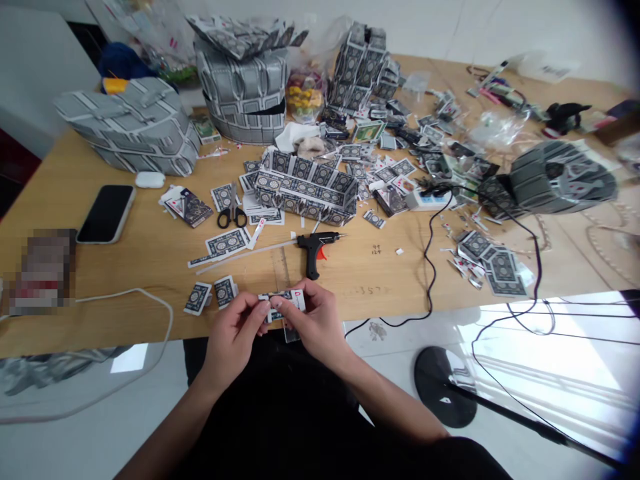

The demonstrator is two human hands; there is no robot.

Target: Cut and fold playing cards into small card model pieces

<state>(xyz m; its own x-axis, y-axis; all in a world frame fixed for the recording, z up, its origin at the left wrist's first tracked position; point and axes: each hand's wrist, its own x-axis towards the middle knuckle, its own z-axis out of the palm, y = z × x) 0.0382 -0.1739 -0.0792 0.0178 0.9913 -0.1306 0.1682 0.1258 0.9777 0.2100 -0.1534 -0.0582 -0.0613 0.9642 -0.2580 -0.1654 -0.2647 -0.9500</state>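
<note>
Between my two hands, just over the table's front edge, is a playing card [281, 308] with a dark patterned back and a white strip marked in red. My left hand [239, 327] pinches its left side. My right hand [316, 320] grips the right side, thumb across the front. Beneath the hands a clear ruler [291, 331] sticks out over the edge. A black glue gun [315, 252] with a red trigger lies just beyond. To the left rest two folded card pieces, one [198, 297] slightly apart from the other [225, 291].
An open box made of cards [306, 187] stands mid-table, with scissors [232, 212] to its left. Grey woven bags [135, 130] line the back. A phone [106, 213] lies left. A power strip [428, 199] trails black cables right; loose cards [503, 265] lie near them.
</note>
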